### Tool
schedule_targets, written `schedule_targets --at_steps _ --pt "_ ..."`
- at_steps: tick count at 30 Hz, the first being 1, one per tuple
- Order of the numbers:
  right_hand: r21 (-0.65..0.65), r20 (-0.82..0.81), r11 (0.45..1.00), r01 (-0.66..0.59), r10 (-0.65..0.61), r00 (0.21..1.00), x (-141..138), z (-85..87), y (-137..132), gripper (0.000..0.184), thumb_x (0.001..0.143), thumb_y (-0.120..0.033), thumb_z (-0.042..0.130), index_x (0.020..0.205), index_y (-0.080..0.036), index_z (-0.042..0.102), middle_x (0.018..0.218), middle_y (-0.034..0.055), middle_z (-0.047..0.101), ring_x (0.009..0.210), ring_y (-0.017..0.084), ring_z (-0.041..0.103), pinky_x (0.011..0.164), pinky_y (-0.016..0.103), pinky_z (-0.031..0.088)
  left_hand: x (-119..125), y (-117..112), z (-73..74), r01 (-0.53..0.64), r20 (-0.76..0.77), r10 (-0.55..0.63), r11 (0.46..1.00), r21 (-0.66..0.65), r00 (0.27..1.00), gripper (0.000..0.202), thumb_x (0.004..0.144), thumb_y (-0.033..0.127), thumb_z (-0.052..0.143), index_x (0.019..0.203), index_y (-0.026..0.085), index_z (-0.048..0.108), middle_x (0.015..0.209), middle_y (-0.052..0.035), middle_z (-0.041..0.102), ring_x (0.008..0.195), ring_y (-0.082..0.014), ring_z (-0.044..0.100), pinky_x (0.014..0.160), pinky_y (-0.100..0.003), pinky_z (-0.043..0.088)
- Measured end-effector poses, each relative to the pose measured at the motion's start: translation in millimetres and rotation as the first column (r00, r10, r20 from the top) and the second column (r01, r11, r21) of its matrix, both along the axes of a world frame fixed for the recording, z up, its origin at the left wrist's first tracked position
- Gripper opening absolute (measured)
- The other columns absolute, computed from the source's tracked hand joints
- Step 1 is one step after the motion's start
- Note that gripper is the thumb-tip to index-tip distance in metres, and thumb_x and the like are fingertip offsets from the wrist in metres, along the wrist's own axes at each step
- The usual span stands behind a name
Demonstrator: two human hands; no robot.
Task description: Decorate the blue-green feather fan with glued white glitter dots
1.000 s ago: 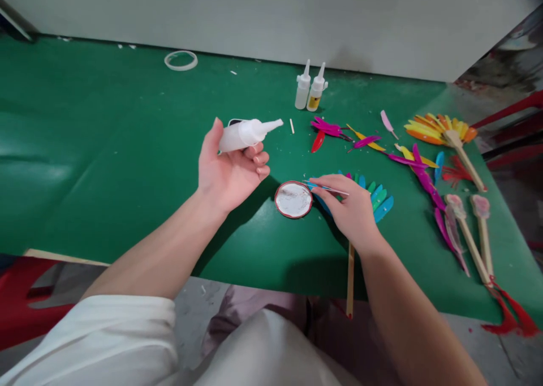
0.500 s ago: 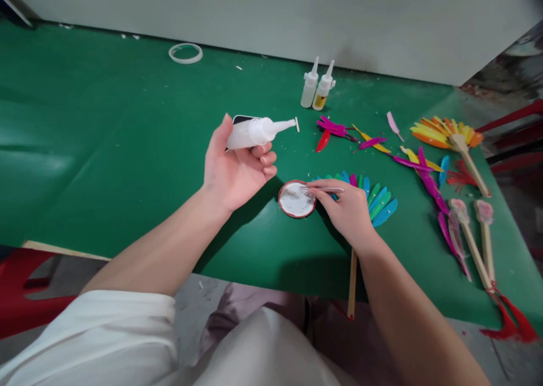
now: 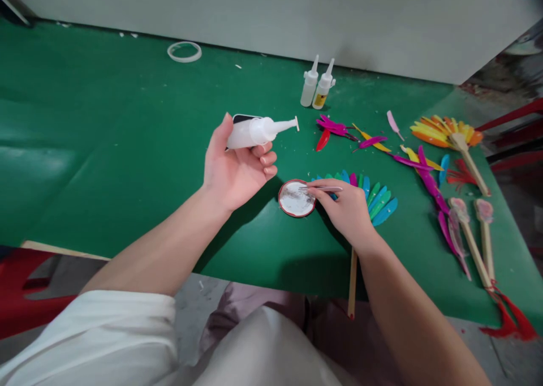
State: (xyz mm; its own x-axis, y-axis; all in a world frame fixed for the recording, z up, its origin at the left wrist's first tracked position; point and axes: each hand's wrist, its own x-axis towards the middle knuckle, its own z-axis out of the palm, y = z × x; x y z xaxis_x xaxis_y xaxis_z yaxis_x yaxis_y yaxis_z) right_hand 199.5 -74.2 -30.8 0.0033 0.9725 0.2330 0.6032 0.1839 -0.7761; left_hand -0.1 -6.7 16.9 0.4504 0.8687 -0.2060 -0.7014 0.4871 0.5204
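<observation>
My left hand [image 3: 235, 174] is closed around a white glue bottle [image 3: 250, 134], held sideways above the table with its nozzle to the right. A dark-topped flat object lies partly hidden behind the bottle. In my right hand [image 3: 345, 207] a pair of tweezers [image 3: 326, 188] is pinched, the tips over a small round dish [image 3: 296, 206] with a red rim. The dish's white inside carries grey specks. Under and behind my right hand lies a fan of blue and green feathers [image 3: 384, 207], with a wooden stick [image 3: 352, 287] reaching past the table's near edge.
Two glue bottles [image 3: 309, 90] stand at the back. Loose magenta feathers [image 3: 333, 127] and a yellow-orange feather fan [image 3: 443, 134] lie to the right, near wooden handles [image 3: 475, 253] with red tassels [image 3: 513, 321]. A tape ring [image 3: 184, 52] lies at the back left of the green table [image 3: 106, 131].
Hardly anything differs. Both hands keep their holds on the glue bottle and the tweezers, and the view has shifted very slightly.
</observation>
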Motion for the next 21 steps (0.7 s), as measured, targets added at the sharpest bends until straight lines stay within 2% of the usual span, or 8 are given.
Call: schedule_targets --at_steps 11,14,18,21 --pt "0.025 0.038 0.997 -0.079 0.078 0.996 2.0 0.6 0.1 0.010 0.083 -0.023 0.063 0.085 -0.022 0.073 0.087 0.0007 0.074 0.085 0.017 0.067 0.079 0.030 0.052 1.7 -0.7 -1.7 0.019 -0.014 -0.018 1.000 0.014 1.000 0.055 0.086 0.063 0.037 0.086 0.016 0.065 0.059 -0.0023 0.057 0.052 -0.0111 0.054 0.052 -0.024 0.046" --pt "0.055 0.003 0.997 -0.052 0.052 0.999 1.3 1.9 -1.3 0.010 0.083 -0.023 0.062 0.084 -0.022 0.073 0.087 0.0004 0.074 0.084 0.017 0.068 0.079 0.030 0.052 4.0 -1.8 -3.4 0.022 -0.022 -0.021 0.999 0.026 1.000 0.054 0.086 0.062 0.039 0.083 0.015 0.064 0.059 -0.0023 0.057 0.053 -0.0119 0.055 0.062 -0.031 0.052" --pt "0.085 -0.077 0.996 0.017 -0.011 0.997 0.5 6.1 -3.8 0.011 0.083 -0.024 0.062 0.082 -0.023 0.073 0.086 -0.0005 0.075 0.083 0.016 0.068 0.076 0.029 0.053 7.4 -3.6 -6.7 0.095 -0.044 -0.093 0.995 0.039 0.995 0.048 0.087 0.057 0.041 0.081 0.015 0.065 0.061 -0.0028 0.058 0.056 -0.0136 0.056 0.079 -0.044 0.053" --pt "0.088 -0.101 0.996 0.023 -0.014 0.995 0.2 8.6 -5.2 0.011 0.083 -0.025 0.062 0.081 -0.023 0.073 0.086 -0.0005 0.075 0.083 0.016 0.068 0.076 0.028 0.053 8.9 -4.1 -10.1 0.133 -0.089 -0.131 0.991 0.014 0.987 0.046 0.085 0.055 0.045 0.081 0.014 0.065 0.061 -0.0035 0.060 0.060 -0.0158 0.059 0.079 -0.044 0.053"
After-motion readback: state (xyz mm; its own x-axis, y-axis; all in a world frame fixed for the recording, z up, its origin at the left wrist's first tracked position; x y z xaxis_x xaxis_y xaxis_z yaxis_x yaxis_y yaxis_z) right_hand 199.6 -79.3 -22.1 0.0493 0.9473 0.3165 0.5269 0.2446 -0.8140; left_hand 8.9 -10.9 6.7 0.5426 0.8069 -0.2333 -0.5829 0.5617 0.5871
